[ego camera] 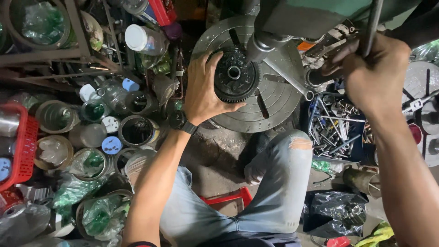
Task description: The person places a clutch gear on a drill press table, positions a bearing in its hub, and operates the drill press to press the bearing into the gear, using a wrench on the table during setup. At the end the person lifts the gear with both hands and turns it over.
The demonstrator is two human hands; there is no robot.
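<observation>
My left hand grips a black toothed gear and holds it on the round grey slotted machine table. The gear has a bright hole at its centre. A steel spindle of the green machine hangs just right of and above the gear. My right hand is closed around a dark metal lever bar at the upper right. A black watch sits on my left wrist. My knees in torn light jeans are below the table.
Many tins, jars and bottles crowd the left side, with a red basket at the edge. A blue tray of bolts and tools stands at the right. A red stool edge shows beneath me.
</observation>
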